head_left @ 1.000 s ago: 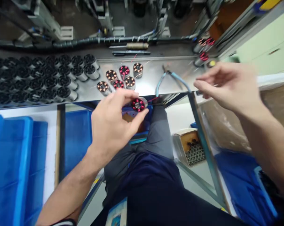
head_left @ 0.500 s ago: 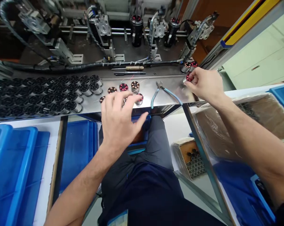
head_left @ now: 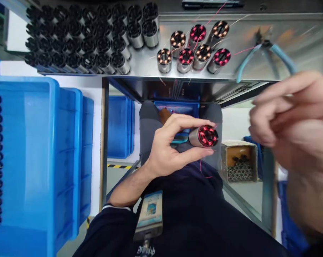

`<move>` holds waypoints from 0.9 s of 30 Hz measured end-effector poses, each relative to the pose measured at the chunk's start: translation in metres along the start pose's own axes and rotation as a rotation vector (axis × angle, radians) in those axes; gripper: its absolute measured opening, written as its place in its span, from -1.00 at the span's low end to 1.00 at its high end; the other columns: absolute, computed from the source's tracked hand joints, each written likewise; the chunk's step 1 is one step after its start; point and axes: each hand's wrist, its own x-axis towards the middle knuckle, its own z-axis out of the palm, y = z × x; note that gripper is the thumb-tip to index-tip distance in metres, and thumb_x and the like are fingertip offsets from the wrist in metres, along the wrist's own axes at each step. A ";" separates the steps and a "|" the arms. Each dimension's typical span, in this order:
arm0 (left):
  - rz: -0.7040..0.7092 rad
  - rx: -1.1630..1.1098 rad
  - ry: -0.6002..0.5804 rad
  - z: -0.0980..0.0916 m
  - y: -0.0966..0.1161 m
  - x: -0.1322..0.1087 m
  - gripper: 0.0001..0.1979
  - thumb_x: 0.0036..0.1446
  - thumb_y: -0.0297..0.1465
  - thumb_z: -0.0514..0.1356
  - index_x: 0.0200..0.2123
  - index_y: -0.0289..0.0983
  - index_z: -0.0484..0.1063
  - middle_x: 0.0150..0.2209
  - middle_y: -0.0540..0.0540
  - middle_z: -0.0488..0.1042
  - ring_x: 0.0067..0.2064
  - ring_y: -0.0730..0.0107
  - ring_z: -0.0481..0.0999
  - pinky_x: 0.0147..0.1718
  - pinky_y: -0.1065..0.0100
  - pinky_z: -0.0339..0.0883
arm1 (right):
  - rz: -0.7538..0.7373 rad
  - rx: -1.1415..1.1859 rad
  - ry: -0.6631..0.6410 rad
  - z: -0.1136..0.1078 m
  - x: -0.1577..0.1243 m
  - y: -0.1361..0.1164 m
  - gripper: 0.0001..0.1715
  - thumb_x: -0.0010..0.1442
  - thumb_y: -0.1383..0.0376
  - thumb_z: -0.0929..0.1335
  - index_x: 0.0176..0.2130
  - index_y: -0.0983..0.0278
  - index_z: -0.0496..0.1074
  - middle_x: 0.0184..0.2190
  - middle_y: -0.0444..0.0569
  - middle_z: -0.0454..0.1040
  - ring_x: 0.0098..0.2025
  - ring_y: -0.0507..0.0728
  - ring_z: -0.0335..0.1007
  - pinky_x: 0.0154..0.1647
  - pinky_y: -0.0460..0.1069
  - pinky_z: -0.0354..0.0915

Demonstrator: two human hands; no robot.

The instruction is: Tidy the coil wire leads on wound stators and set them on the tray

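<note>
Above the lap, my left hand (head_left: 169, 146) grips a metal cylinder with red windings (head_left: 204, 136) between thumb and fingers, its wound end facing right. A loose red wire hangs below it. At the right, my right hand (head_left: 295, 117) is raised and blurred, its fingers curled; whether it holds anything cannot be made out. Just beyond that hand, pliers with light blue handles (head_left: 267, 48) lie on the metal bench (head_left: 306, 35). Several wound cylinders with copper or red coils (head_left: 203, 53) stand upright in a group left of the pliers.
Rows of black-topped cylinders (head_left: 81, 43) fill the bench's left part. Blue bins (head_left: 53, 160) are stacked at the left. A dark pen (head_left: 212, 4) lies at the back. Below the bench at right sits a carton of metal parts (head_left: 239, 164).
The view has shifted down and closer to the bench. My left hand has moved off the bench and now holds a red-wound cylinder. My right hand has left the bench's right end.
</note>
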 end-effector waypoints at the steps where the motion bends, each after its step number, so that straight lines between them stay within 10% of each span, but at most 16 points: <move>1: 0.017 -0.009 -0.041 -0.004 -0.002 -0.002 -0.49 0.54 -0.01 0.60 0.38 -0.06 0.71 0.20 -0.15 0.89 0.22 0.10 0.85 0.28 0.02 0.76 | 0.042 0.100 -0.026 0.005 0.002 0.009 -0.49 0.35 -0.05 0.79 0.19 -0.15 0.75 -0.22 -0.11 0.74 -0.34 0.17 0.59 -0.46 0.11 0.40; 5: 0.062 0.053 -0.078 -0.004 -0.007 -0.005 -0.55 0.64 0.02 0.50 0.35 -0.11 0.74 0.22 -0.20 0.82 0.24 0.12 0.83 0.26 -0.01 0.78 | 0.217 0.372 -0.217 0.034 0.003 0.038 -0.41 0.41 0.05 0.76 0.32 -0.16 0.68 -0.07 -0.15 0.83 -0.12 0.20 0.82 -0.19 0.04 0.70; 10: 0.103 0.204 0.242 0.004 -0.010 -0.010 -0.65 0.58 0.15 0.52 0.04 0.04 0.86 -0.09 0.03 0.87 -0.13 0.30 0.83 -0.06 0.05 0.77 | 0.162 0.387 -0.086 0.043 -0.001 0.045 -0.46 0.38 0.11 0.78 0.25 -0.17 0.73 -0.08 -0.19 0.83 -0.14 0.18 0.80 -0.03 0.05 0.76; 14: 0.146 0.220 0.222 0.002 -0.011 -0.015 -0.70 0.65 0.11 0.46 -0.04 0.11 0.88 -0.28 0.05 0.82 -0.33 0.31 0.76 -0.20 0.07 0.70 | 0.133 0.371 -0.060 0.038 -0.002 0.044 -0.54 0.39 0.20 0.76 0.21 -0.14 0.80 0.01 -0.15 0.90 -0.04 0.19 0.86 0.06 0.04 0.76; 23: -0.290 0.111 0.553 -0.003 -0.043 -0.023 -0.53 0.65 0.20 0.42 -0.08 -0.07 0.70 -0.23 0.04 0.75 -0.27 0.40 0.75 -0.32 0.34 0.68 | 0.194 0.604 0.080 0.048 0.000 0.045 -0.57 0.27 0.09 0.83 0.09 -0.15 0.86 -0.06 -0.23 0.87 -0.09 0.12 0.88 -0.08 -0.04 0.77; 27: -0.232 0.020 0.350 0.018 -0.023 -0.025 -0.49 0.53 0.23 0.54 0.23 0.02 0.80 -0.07 -0.01 0.82 -0.14 0.32 0.85 -0.17 0.25 0.84 | 0.127 0.633 0.136 0.062 -0.003 0.046 -0.51 0.26 0.12 0.85 0.09 -0.30 0.83 0.06 -0.34 0.86 0.12 0.10 0.86 0.10 -0.03 0.76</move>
